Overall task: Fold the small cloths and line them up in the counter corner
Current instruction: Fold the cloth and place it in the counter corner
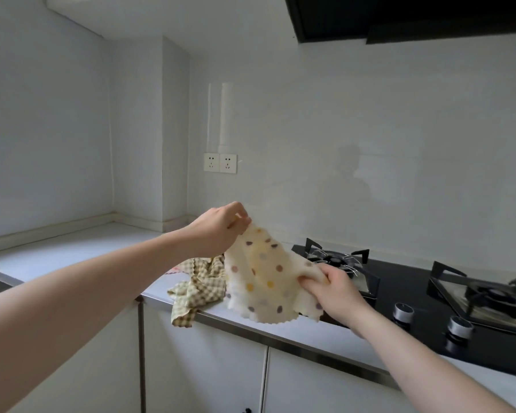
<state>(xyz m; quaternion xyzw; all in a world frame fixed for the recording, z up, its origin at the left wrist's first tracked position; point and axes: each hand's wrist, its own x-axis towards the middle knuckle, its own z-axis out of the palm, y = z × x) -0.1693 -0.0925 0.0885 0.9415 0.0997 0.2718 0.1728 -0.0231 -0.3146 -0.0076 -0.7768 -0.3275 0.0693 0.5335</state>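
While both hands' fingers pinch corners, fluffy cream polka-dot cloth (265, 278) hangs above counter (72, 251); crumpled gingham cloth (200, 289) beside.

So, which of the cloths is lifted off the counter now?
The cream polka-dot cloth: the left hand and right hand pinch its corners and hold it up. The green checked cloth lies crumpled at the counter edge.

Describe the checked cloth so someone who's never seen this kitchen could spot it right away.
Find the black gas stove set in the white counter. Just left of it, at the counter's front edge, the checked cloth lies crumpled, one corner hanging over. Unlike the dotted cloth held up beside it, it has green-and-cream squares and nobody holds it.
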